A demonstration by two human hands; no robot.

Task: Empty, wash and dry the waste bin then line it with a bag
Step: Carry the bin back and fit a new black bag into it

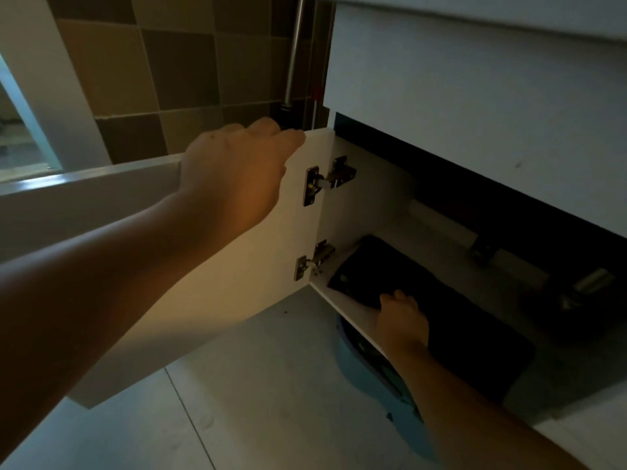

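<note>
A white cabinet door (217, 293) stands swung open under a counter. My left hand (237, 174) grips the door's top edge, fingers curled over it. Inside the cabinet, on its floor, lies a flat stack of black bags (451, 317). My right hand (402, 317) reaches in and rests on the near edge of the black stack; whether its fingers pinch a bag I cannot tell. A light blue waste bin (369, 371) stands on the floor below the cabinet, partly hidden by the cabinet floor and my right forearm.
Two metal hinges (322, 181) (310, 262) join the door to the cabinet wall. A white drain pipe (444, 222) and metal fittings run along the cabinet's dark back. Brown tiles cover the wall (169, 62) at left. The floor (258, 395) has pale tiles.
</note>
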